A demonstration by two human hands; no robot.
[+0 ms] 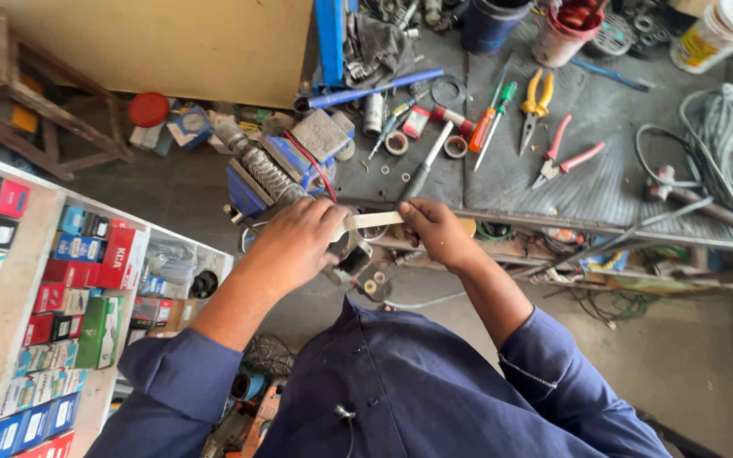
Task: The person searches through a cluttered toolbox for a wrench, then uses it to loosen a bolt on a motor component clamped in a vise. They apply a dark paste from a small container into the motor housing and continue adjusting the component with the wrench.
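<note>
Head view looks down on two bare forearms in rolled blue sleeves meeting at frame centre. Left hand (pixel 299 242) is curled over a small dark part (pixel 352 259), gripping it and one end of a pale strip (pixel 375 220). Right hand (pixel 436 231) pinches the strip's other end between thumb and fingers, so the strip runs taut and nearly level between the two hands, just at the near edge of the workbench (pixel 604 182). What the dark part is cannot be told; the left fingers hide most of it.

Just above the left hand sits a blue vise (pixel 286 170) with a ribbed metal screw and a red wire across it. A grey-handled tool (pixel 422 170) lies slanted right above the strip. Further up are a blue pipe (pixel 375 89), small tape rings, and a red and a green screwdriver (pixel 492 114). Yellow pliers (pixel 536 106) and red pliers (pixel 566 157) lie on the bench's grey ribbed mat, right of centre. Grey cables (pixel 727 140) coil at the right edge. A dark bucket and a red-rimmed tub (pixel 563 30) stand at the top. Lower left, a white shelf (pixel 6 322) holds rows of small red, blue and green cardboard boxes. A wooden stool (pixel 19 93) stands upper left on the concrete floor.
</note>
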